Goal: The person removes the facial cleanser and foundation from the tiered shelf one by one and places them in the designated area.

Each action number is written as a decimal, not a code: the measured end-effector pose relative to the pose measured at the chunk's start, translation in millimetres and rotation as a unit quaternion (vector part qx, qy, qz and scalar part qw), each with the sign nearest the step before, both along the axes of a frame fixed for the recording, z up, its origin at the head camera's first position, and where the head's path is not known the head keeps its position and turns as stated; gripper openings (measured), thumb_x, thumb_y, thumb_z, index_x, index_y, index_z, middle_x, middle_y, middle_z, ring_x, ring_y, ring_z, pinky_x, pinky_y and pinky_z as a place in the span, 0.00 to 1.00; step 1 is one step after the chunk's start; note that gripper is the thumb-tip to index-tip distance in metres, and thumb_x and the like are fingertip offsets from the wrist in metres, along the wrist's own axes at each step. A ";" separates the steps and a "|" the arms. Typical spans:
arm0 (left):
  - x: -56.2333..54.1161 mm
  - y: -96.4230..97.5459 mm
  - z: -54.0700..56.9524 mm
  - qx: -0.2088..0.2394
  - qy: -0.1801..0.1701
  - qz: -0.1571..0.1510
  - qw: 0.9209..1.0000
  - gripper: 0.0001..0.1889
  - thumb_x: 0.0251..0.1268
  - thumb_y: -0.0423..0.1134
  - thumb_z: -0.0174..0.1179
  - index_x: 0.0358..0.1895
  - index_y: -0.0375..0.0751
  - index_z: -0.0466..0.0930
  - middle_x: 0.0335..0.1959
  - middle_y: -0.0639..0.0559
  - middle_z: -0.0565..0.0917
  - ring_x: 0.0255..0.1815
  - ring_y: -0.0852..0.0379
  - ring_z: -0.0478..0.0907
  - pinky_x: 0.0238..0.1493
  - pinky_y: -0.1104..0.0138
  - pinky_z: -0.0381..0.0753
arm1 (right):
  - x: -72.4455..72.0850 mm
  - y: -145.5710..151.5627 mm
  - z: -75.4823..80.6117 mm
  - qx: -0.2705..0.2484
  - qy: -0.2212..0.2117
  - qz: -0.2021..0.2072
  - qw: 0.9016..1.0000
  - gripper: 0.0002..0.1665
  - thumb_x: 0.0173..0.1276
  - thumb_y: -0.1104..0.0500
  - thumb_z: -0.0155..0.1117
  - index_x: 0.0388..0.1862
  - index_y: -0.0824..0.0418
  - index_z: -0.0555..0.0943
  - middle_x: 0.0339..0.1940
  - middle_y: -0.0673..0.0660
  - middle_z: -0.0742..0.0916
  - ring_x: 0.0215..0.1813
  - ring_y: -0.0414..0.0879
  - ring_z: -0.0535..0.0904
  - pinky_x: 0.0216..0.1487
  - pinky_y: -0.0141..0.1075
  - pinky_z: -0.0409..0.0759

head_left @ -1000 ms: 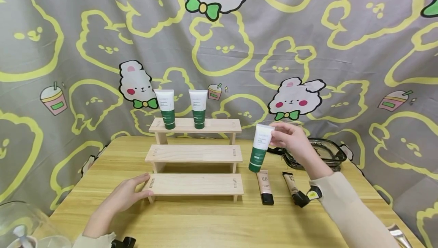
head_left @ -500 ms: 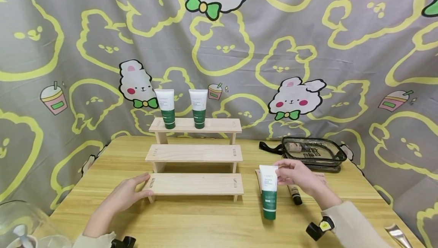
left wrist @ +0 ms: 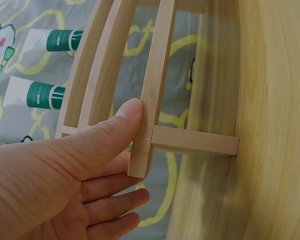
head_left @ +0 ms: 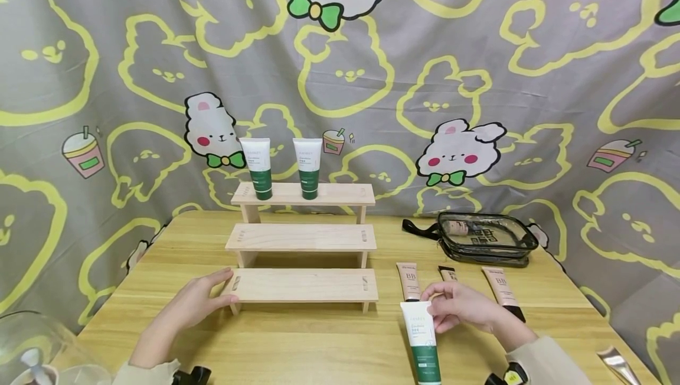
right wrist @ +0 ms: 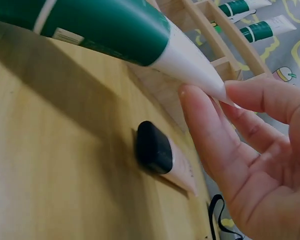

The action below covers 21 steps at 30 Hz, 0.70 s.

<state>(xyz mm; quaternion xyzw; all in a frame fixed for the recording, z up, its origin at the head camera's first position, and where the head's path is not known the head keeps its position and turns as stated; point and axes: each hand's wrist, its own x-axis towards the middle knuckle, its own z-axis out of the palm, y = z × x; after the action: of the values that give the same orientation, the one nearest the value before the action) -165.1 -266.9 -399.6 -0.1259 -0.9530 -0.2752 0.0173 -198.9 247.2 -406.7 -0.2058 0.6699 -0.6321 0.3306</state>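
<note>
The right hand (head_left: 461,308) has drawn the green-and-white tube (head_left: 422,342) farther from the pouch (head_left: 480,251).

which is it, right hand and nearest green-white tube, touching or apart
Touching: the right wrist view shows the right hand pinching the tube by its white end.

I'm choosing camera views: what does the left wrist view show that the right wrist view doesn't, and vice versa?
Only left wrist: the left hand, its thumb against the wooden stand.
Only right wrist: the right hand pinching a green-and-white tube by its white end, and a black-capped tube lying on the table.
Both: the stand, two upright tubes on top, patterned cloth and table.
</note>
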 end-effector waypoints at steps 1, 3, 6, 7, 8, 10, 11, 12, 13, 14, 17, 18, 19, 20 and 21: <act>-0.1 -0.2 -0.1 0.000 0.001 -0.001 1.000 0.35 0.56 0.51 0.62 0.59 0.25 0.68 0.60 0.31 0.68 0.58 0.33 0.65 0.56 0.44 0.66 | 0.6 0.3 -1.5 -0.001 -0.002 0.008 1.000 0.10 0.62 0.69 0.56 0.43 0.69 0.74 0.30 0.60 0.83 0.27 0.43 0.81 0.32 0.35 0.83; 0.0 -0.4 -0.2 0.002 0.004 -0.001 1.000 0.35 0.56 0.50 0.62 0.59 0.25 0.69 0.60 0.31 0.68 0.58 0.33 0.66 0.56 0.44 0.66 | 1.7 0.9 -4.4 -0.002 -0.010 0.022 1.000 0.09 0.63 0.70 0.55 0.43 0.69 0.73 0.29 0.60 0.84 0.28 0.43 0.81 0.31 0.35 0.83; -0.4 -0.5 -0.3 -0.001 0.009 -0.002 1.000 0.34 0.56 0.50 0.62 0.58 0.25 0.69 0.59 0.31 0.69 0.58 0.33 0.66 0.56 0.44 0.66 | 2.9 2.3 -8.6 0.000 -0.023 0.040 0.999 0.09 0.63 0.70 0.55 0.42 0.69 0.72 0.30 0.60 0.84 0.28 0.43 0.81 0.31 0.33 0.82; -0.5 -0.5 -0.3 -0.002 0.009 -0.002 1.000 0.34 0.56 0.50 0.62 0.58 0.25 0.69 0.59 0.31 0.69 0.58 0.33 0.66 0.56 0.44 0.66 | 3.2 2.9 -10.2 0.002 -0.027 0.045 0.999 0.09 0.63 0.70 0.54 0.42 0.69 0.72 0.30 0.60 0.84 0.28 0.43 0.81 0.31 0.33 0.82; -0.5 -0.3 -0.3 -0.003 0.010 -0.002 1.000 0.34 0.56 0.50 0.62 0.58 0.25 0.69 0.59 0.31 0.69 0.58 0.33 0.66 0.56 0.44 0.66 | 3.6 3.4 -11.7 0.005 -0.029 0.047 0.998 0.09 0.63 0.70 0.54 0.42 0.70 0.72 0.30 0.60 0.84 0.28 0.43 0.82 0.31 0.33 0.82; -0.6 -0.1 -0.1 -0.004 0.010 -0.001 1.000 0.34 0.56 0.50 0.62 0.58 0.25 0.69 0.59 0.31 0.69 0.58 0.33 0.66 0.56 0.44 0.66 | 4.4 4.4 -14.7 0.013 -0.031 0.052 0.998 0.08 0.63 0.70 0.54 0.42 0.70 0.72 0.30 0.60 0.84 0.28 0.43 0.82 0.30 0.32 0.82; -0.6 0.1 0.1 -0.004 0.010 0.000 1.000 0.34 0.56 0.50 0.62 0.58 0.25 0.69 0.59 0.31 0.69 0.58 0.33 0.66 0.56 0.44 0.66 | 4.8 4.9 -16.2 0.018 -0.029 0.053 0.998 0.09 0.63 0.70 0.54 0.42 0.71 0.72 0.30 0.60 0.84 0.28 0.43 0.82 0.30 0.32 0.82; -0.6 0.2 0.2 -0.003 0.010 0.001 1.000 0.34 0.56 0.50 0.62 0.58 0.25 0.69 0.59 0.31 0.69 0.58 0.33 0.66 0.56 0.44 0.66 | 5.3 5.3 -17.4 0.023 -0.027 0.054 0.998 0.09 0.63 0.70 0.54 0.42 0.71 0.72 0.29 0.61 0.84 0.28 0.44 0.82 0.29 0.32 0.82; -0.6 0.2 0.4 -0.002 0.009 0.000 1.000 0.34 0.56 0.50 0.62 0.58 0.25 0.69 0.59 0.31 0.69 0.58 0.33 0.66 0.56 0.44 0.66 | 5.7 5.5 -18.4 0.028 -0.025 0.056 0.998 0.09 0.63 0.69 0.55 0.42 0.71 0.72 0.29 0.61 0.84 0.27 0.44 0.82 0.29 0.32 0.82; -0.5 0.3 0.5 -0.002 0.008 0.001 1.000 0.34 0.56 0.50 0.62 0.58 0.25 0.69 0.59 0.31 0.69 0.58 0.33 0.66 0.56 0.44 0.66 | 6.0 5.8 -19.2 0.033 -0.023 0.057 0.998 0.09 0.63 0.69 0.55 0.42 0.71 0.72 0.29 0.61 0.84 0.27 0.44 0.82 0.28 0.31 0.82; -0.1 0.2 0.7 -0.001 0.006 0.001 1.000 0.34 0.56 0.50 0.62 0.59 0.25 0.69 0.59 0.31 0.69 0.59 0.33 0.65 0.56 0.44 0.66 | 7.1 6.0 -20.9 0.044 -0.021 0.065 0.997 0.09 0.63 0.69 0.55 0.41 0.71 0.72 0.28 0.62 0.84 0.26 0.43 0.81 0.27 0.30 0.82; 0.0 0.2 0.7 0.000 0.005 0.001 1.000 0.34 0.56 0.50 0.62 0.59 0.25 0.69 0.60 0.31 0.69 0.59 0.33 0.65 0.57 0.44 0.66 | 7.2 6.0 -21.1 0.046 -0.022 0.068 0.996 0.09 0.63 0.69 0.55 0.41 0.71 0.72 0.28 0.61 0.84 0.26 0.43 0.81 0.27 0.30 0.81; 0.1 0.2 0.7 0.000 0.004 0.001 1.000 0.34 0.56 0.50 0.62 0.59 0.25 0.69 0.60 0.31 0.69 0.59 0.33 0.65 0.57 0.44 0.66 | 7.3 5.9 -21.4 0.048 -0.023 0.070 0.996 0.08 0.62 0.69 0.55 0.41 0.71 0.73 0.28 0.61 0.84 0.26 0.43 0.81 0.27 0.30 0.81; 0.2 0.2 0.7 0.000 0.004 0.001 1.000 0.34 0.56 0.50 0.62 0.59 0.25 0.69 0.60 0.31 0.69 0.59 0.33 0.65 0.57 0.44 0.66 | 7.3 6.0 -21.8 0.048 -0.023 0.073 0.996 0.08 0.62 0.69 0.55 0.41 0.71 0.73 0.27 0.61 0.84 0.26 0.42 0.81 0.26 0.29 0.81; 0.3 0.2 0.7 0.000 0.004 0.001 1.000 0.34 0.56 0.50 0.62 0.59 0.25 0.69 0.60 0.31 0.68 0.59 0.33 0.65 0.57 0.44 0.65 | 7.4 6.1 -22.0 0.049 -0.023 0.075 0.996 0.08 0.62 0.69 0.55 0.40 0.71 0.73 0.27 0.61 0.84 0.25 0.42 0.81 0.26 0.29 0.81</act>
<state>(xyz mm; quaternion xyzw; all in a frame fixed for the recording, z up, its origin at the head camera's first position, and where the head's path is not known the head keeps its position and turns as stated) -164.8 -266.7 -398.9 -0.1263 -0.9531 -0.2743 0.0210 -191.5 253.3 -428.7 -0.2247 0.6749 -0.5766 0.4020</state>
